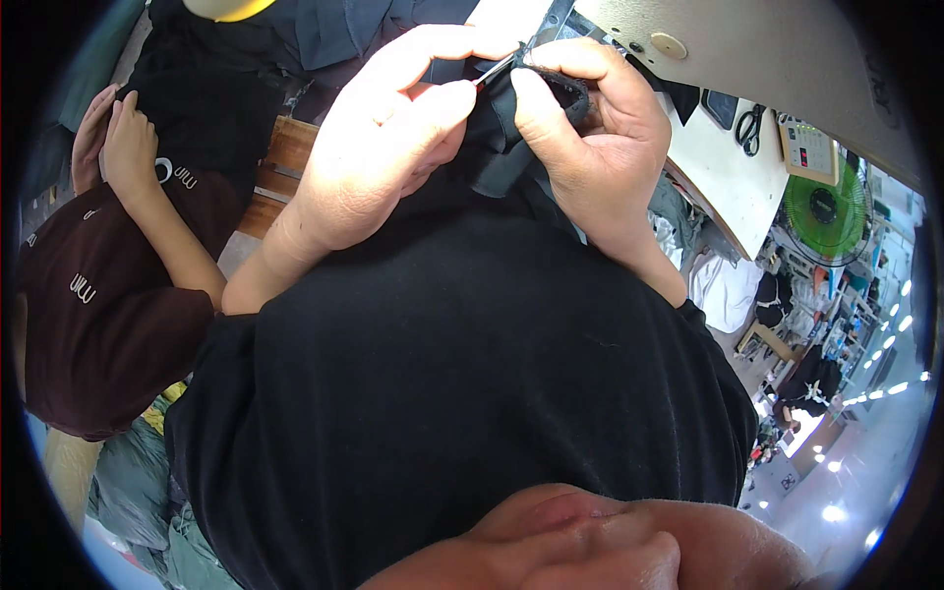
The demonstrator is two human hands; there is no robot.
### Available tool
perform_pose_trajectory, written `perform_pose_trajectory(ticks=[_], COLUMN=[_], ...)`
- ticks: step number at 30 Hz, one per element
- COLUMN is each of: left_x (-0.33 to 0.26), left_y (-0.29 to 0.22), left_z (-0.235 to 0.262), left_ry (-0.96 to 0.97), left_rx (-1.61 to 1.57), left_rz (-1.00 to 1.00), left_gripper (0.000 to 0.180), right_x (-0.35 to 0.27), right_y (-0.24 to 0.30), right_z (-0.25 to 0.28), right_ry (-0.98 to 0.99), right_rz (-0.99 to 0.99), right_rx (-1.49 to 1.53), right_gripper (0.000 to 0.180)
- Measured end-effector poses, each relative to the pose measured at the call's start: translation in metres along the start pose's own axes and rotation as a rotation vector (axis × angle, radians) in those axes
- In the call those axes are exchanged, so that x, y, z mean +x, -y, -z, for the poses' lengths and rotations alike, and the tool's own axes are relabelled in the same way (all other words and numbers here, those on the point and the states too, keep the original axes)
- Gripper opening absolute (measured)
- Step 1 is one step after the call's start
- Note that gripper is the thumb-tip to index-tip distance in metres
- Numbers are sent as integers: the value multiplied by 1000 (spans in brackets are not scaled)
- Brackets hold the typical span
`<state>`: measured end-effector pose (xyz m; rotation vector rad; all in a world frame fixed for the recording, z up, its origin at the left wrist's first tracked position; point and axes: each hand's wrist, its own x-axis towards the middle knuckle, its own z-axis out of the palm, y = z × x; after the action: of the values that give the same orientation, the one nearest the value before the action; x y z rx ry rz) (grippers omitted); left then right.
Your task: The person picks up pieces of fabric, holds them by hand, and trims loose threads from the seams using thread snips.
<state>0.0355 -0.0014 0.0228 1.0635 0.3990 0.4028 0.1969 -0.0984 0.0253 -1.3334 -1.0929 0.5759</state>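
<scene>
Head view, looking down over the wearer's black shirt point(462, 393). Both hands are raised close together above the chest, at the top centre of the frame. The left hand point(379, 147) is closed in a pinch, thumb and forefinger gripping a thin tool point(497, 69) with a red shaft and a metal tip; the tip points right and meets the black cloth point(506, 138). The right hand point(590, 128) is closed around the folded edge of that cloth, thumb pressed on its front, fingers curled over the top. The cloth hangs down between the two hands, touching both. Behind the hands lies a pale counter point(737, 177) carrying black scissors point(749, 128); a green fan point(826, 211) stands just beyond. At left, another person in a dark maroon shirt point(93, 315) holds both hands together, well apart from the wearer's hands
</scene>
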Motion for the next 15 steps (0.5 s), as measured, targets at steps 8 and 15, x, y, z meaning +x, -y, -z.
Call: perform_pose_trajectory(ticks=[8, 15], left_x=[1, 1], left_y=[7, 8], left_z=[-1, -3], left_ry=[-45, -89], left_rx=[33, -137], left_rz=[-92, -105], left_gripper=[29, 30], right_x=[1, 1], right_y=[-1, -7], right_z=[-1, -2], right_ry=[11, 31], right_rz=[51, 12], right_rx=[-82, 208], right_gripper=[12, 13])
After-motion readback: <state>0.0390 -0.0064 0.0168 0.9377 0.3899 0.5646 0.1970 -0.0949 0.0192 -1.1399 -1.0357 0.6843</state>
